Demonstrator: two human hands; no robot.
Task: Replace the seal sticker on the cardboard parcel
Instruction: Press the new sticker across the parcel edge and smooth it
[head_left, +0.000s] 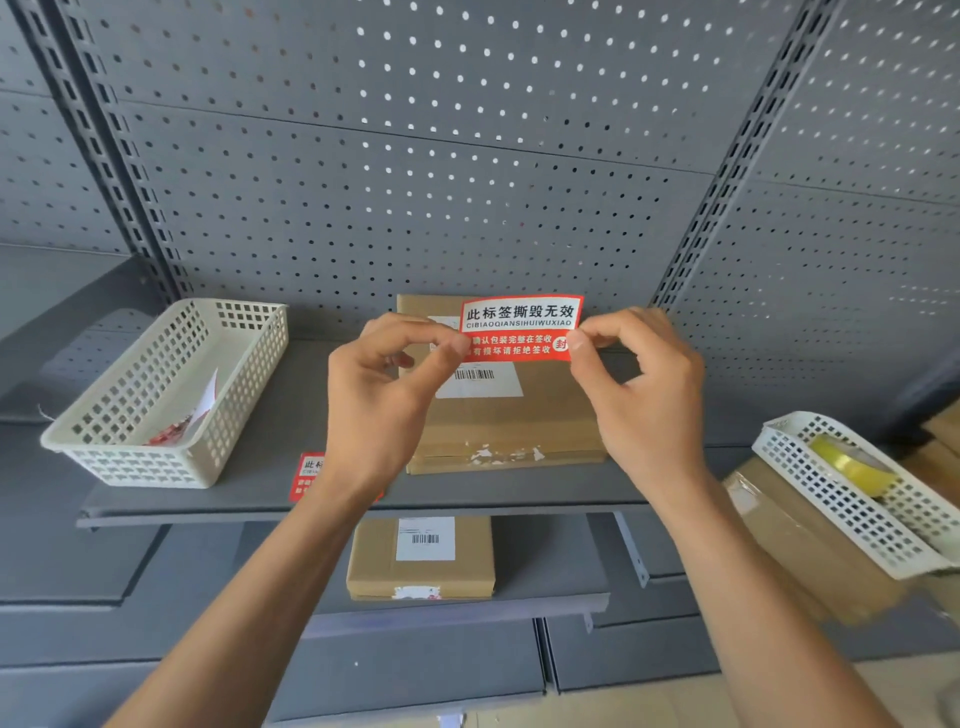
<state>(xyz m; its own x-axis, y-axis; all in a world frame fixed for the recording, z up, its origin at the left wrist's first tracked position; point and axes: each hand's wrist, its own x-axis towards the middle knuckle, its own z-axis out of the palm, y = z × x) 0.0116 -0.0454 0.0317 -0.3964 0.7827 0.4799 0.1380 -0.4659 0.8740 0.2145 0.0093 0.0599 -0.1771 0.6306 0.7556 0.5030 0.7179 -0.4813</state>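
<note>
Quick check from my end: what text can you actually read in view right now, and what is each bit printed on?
"此标签撕毁无效" — red seal sticker held up by both hands, top line.
"CIBIAOQIANSIHUIWUXIAO" — same sticker, beneath it.
"认包装完整在签收" and "有损坏请拒绝签收" — sticker's red band, starts hidden by fingers.
"封" — round mark at its right end.
"此标" — second red sticker on the shelf, rest hidden.
Barcode labels on upper parcel and lower parcel: too small to read.

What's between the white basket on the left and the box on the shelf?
Bare grey shelf, seen from the head camera; near its front edge lies a red sticker.
</note>
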